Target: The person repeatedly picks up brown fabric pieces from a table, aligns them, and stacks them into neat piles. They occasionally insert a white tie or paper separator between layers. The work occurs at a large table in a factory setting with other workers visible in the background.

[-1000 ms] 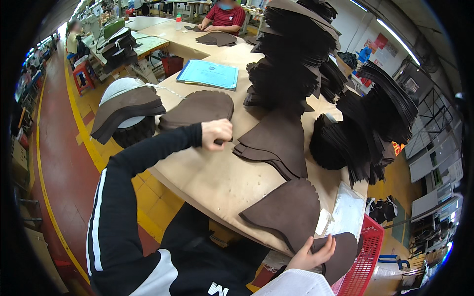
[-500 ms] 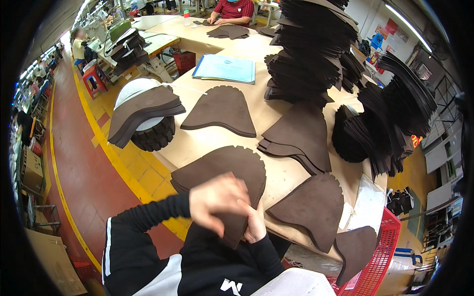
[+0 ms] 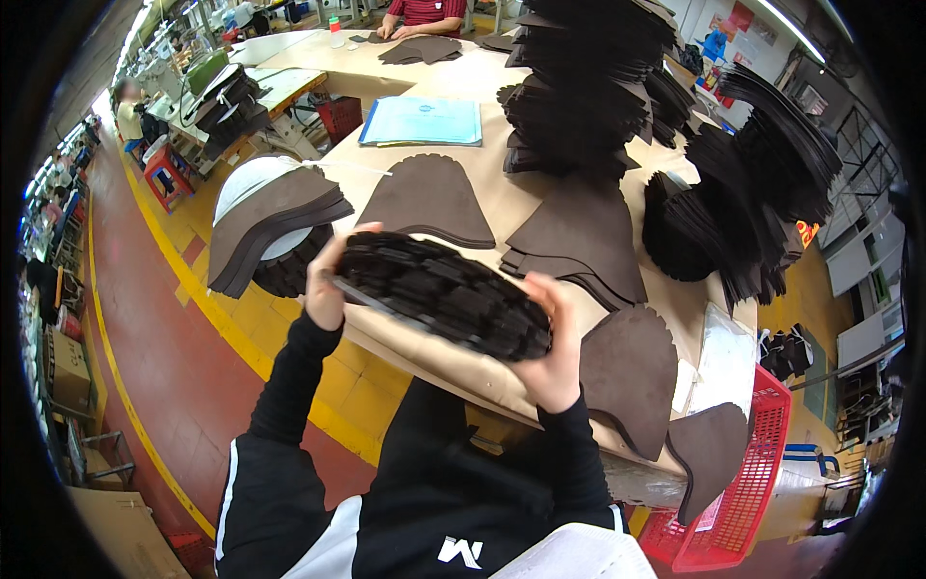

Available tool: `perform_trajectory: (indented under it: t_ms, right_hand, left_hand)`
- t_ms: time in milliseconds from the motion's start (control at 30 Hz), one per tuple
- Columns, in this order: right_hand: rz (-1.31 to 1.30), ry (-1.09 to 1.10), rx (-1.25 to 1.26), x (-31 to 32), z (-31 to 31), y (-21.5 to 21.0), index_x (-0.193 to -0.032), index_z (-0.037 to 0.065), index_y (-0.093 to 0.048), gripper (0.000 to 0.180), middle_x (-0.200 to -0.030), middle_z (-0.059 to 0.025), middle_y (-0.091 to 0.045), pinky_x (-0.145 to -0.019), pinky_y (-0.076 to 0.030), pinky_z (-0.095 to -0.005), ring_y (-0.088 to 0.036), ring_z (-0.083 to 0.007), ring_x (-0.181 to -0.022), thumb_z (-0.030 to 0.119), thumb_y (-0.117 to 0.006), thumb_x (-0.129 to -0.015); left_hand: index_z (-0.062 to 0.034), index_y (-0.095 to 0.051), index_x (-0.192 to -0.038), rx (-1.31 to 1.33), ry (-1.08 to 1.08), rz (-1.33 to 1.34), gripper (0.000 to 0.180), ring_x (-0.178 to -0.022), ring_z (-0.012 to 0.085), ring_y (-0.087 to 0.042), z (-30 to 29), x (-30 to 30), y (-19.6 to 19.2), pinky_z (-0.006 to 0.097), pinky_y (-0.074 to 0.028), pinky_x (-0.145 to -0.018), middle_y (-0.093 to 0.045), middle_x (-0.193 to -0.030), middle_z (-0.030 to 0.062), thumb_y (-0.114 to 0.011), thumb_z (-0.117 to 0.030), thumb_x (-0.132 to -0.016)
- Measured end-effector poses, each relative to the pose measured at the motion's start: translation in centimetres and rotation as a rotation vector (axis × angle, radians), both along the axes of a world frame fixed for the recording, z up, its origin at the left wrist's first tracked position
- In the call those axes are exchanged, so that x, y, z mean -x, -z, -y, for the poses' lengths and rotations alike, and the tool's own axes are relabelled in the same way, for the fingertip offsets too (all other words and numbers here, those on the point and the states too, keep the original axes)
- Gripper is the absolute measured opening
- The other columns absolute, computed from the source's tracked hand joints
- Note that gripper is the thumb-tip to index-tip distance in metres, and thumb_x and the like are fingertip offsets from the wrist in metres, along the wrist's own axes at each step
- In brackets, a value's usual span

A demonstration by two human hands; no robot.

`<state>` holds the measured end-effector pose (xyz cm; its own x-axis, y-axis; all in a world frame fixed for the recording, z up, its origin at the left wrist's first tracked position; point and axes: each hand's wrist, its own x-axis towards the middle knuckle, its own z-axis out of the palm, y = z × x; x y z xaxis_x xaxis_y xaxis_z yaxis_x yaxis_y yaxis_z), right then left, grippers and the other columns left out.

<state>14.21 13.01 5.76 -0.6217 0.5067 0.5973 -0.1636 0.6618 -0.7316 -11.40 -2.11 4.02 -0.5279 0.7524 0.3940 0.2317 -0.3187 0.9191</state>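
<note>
Between my hands, above the near table edge, is a stack of dark brown cut sheets (image 3: 439, 294), turned so its notched edges face up. My left hand (image 3: 328, 280) is closed round the stack's left end. At the other end my right hand (image 3: 557, 338) grips it, thumb along the side. Just beyond lies a flat brown piece (image 3: 429, 198) with a curved lower edge. A fanned pile of similar pieces (image 3: 588, 236) is to its right. Near my right wrist rests another brown piece (image 3: 632, 372), and a smaller one (image 3: 709, 454) overhangs the corner.
Tall dark stacks (image 3: 579, 106) rise at the back right, with more bundles (image 3: 762, 203) beside them. A brown bundle (image 3: 270, 227) with white material sits at the left edge. A blue folder (image 3: 422, 122) lies farther back. A red basket (image 3: 762, 463) stands below right. A co-worker's hands (image 3: 393, 32) are at the far end.
The stack has been lifted from the near table edge and turned on edge. My hands, close together before, are now apart at its two ends. The view has shifted slightly.
</note>
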Motion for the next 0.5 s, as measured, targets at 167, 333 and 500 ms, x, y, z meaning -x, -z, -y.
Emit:
perform_trajectory:
  t_ms: [167,333,500]
  right_hand:
    - [0.014,0.081,0.291,2.0,-0.7,3.6,-0.14,0.007,-0.029,0.097,-0.118,-0.0102,-0.052,-0.095,-0.046,-0.0336,-0.056,-0.0219,-0.108,-0.004,-0.083,-0.06]
    - [-0.047,0.056,0.311,1.2,-2.5,3.0,-0.143,0.007,-0.028,0.102,-0.131,-0.0134,-0.049,-0.1,-0.045,-0.0332,-0.056,-0.0239,-0.113,-0.003,-0.083,-0.057]
    - [0.058,-0.022,0.37,1.7,-2.6,3.2,-0.136,0.004,-0.034,0.095,-0.126,-0.015,-0.053,-0.101,-0.044,-0.0346,-0.054,-0.0237,-0.118,0.006,-0.088,-0.059]
  left_hand:
    - [0.0044,-0.029,-0.147,0.024,0.123,-0.162,0.099,-0.135,0.0255,-0.038,-2.7,-2.1,4.7,0.034,-0.027,-0.113,-0.04,-0.146,0.0178,-0.057,-0.065,-0.083]
    - [0.0066,-0.023,-0.148,-0.025,0.14,-0.006,0.127,-0.136,0.028,-0.038,-3.0,-2.8,3.7,0.037,-0.026,-0.113,-0.036,-0.148,0.0214,-0.062,-0.082,-0.066]
    - [0.0003,-0.031,-0.147,0.086,0.249,-0.08,0.093,-0.135,0.026,-0.038,-2.7,-1.2,5.4,0.038,-0.024,-0.114,-0.041,-0.145,0.0143,-0.077,-0.026,-0.07]
